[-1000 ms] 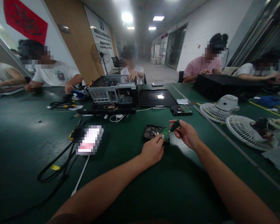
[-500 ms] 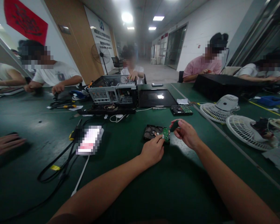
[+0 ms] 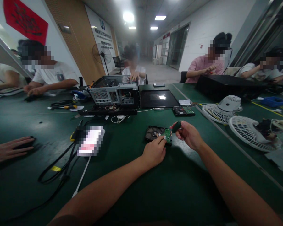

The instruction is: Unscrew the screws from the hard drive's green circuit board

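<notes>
My left hand (image 3: pixel 154 153) sits on the green table (image 3: pixel 136 191) with its fingers drawn together. Their tips touch the near edge of the hard drive (image 3: pixel 152 133), which lies flat just ahead of that hand. I cannot tell whether they grip it. Just right of the drive, my right hand (image 3: pixel 189 135) pinches a dark-handled screwdriver (image 3: pixel 176 126), angled down toward the drive's green circuit board (image 3: pixel 167 135).
</notes>
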Available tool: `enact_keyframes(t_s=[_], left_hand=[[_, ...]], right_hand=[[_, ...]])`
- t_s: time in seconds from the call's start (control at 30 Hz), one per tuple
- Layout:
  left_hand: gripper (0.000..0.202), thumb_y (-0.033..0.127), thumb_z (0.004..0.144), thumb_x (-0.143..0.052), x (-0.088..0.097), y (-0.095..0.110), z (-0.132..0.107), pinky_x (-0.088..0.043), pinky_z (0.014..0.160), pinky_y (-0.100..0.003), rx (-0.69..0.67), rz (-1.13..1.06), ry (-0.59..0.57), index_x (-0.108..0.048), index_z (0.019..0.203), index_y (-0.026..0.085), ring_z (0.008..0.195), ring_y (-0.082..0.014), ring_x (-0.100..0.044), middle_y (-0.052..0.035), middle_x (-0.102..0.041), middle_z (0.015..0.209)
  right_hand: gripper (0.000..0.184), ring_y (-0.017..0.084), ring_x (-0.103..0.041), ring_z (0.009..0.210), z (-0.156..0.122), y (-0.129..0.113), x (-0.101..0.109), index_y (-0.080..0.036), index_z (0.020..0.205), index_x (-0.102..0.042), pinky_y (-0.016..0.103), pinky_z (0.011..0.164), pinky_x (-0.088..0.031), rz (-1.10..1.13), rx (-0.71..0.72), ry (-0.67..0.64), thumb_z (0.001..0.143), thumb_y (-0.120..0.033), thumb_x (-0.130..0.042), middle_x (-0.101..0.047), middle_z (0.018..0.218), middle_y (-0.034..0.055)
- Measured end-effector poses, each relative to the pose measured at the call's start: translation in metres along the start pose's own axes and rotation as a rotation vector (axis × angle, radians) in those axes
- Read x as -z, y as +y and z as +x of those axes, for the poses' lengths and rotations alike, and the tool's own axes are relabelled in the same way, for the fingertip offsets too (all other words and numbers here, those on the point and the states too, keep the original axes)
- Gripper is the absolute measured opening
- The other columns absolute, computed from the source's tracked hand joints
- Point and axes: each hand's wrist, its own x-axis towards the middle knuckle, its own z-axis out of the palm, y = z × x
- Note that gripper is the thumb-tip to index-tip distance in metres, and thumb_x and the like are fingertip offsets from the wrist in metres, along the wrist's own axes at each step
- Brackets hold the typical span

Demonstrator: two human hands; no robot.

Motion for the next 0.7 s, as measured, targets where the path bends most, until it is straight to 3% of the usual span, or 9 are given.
enact_keyframes(t_s=[0.2, 0.5, 0.7], left_hand=[[0.044, 0.02, 0.093, -0.056, -0.0002, -0.0007, 0.0005, -0.056, 0.103, -0.041, -0.001, 0.004, 0.003, -0.05, 0.136, 0.022, 0.122, -0.0257, -0.061, -0.0082, -0.052, 0.146], [0.044, 0.02, 0.093, -0.056, 0.0004, -0.0002, 0.0, -0.056, 0.101, -0.041, -0.008, -0.003, 0.01, -0.05, 0.136, 0.022, 0.122, -0.0261, -0.061, -0.0089, -0.053, 0.145], [0.044, 0.02, 0.093, -0.056, 0.0023, 0.0017, 0.001, -0.056, 0.101, -0.041, -0.003, -0.01, -0.001, -0.049, 0.136, 0.022, 0.123, -0.026, -0.06, -0.0092, -0.052, 0.146]], right_hand=[[0.032, 0.009, -0.049, 0.052, -0.0013, -0.0014, -0.0003, -0.023, 0.115, -0.066, 0.025, 0.043, -0.027, 0.01, 0.023, 0.008, 0.092, -0.045, -0.063, -0.071, 0.1, 0.0057], [0.036, 0.013, -0.058, 0.059, 0.0007, 0.0, 0.0032, -0.02, 0.109, -0.07, 0.031, 0.052, -0.044, 0.039, 0.0, -0.014, 0.096, -0.049, -0.054, -0.072, 0.114, 0.0118], [0.034, 0.013, -0.057, 0.06, -0.0004, -0.0015, 0.0025, -0.02, 0.111, -0.069, 0.027, 0.047, -0.039, 0.013, -0.002, 0.009, 0.093, -0.048, -0.06, -0.073, 0.109, 0.0111]])
